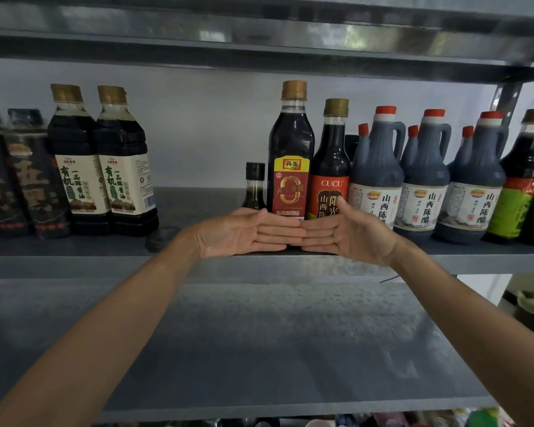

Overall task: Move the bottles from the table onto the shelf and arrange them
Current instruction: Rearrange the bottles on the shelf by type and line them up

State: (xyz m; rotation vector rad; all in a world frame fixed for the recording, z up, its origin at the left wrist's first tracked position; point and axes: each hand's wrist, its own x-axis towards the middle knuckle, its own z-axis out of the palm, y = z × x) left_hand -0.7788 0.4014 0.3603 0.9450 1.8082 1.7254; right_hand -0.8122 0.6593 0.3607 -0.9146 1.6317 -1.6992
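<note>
A tall dark bottle with a gold cap and a red and yellow label (291, 155) stands upright at the front of the grey metal shelf (74, 246). My left hand (244, 232) and my right hand (349, 235) are held flat in front of its base, fingers straight and together, fingertips meeting. Neither hand grips anything. A small black-capped bottle (254, 188) stands just left of the tall one. A CUCU bottle with a red label (332, 167) stands to the right of the tall one, touching it.
Three red-capped vinegar jugs (379, 174) and a green-labelled bottle (521, 180) fill the shelf's right side. Two cream-labelled soy bottles (102, 161) and dark wrapped bottles (19, 174) stand at the left. A lower shelf (259, 349) lies beneath my arms.
</note>
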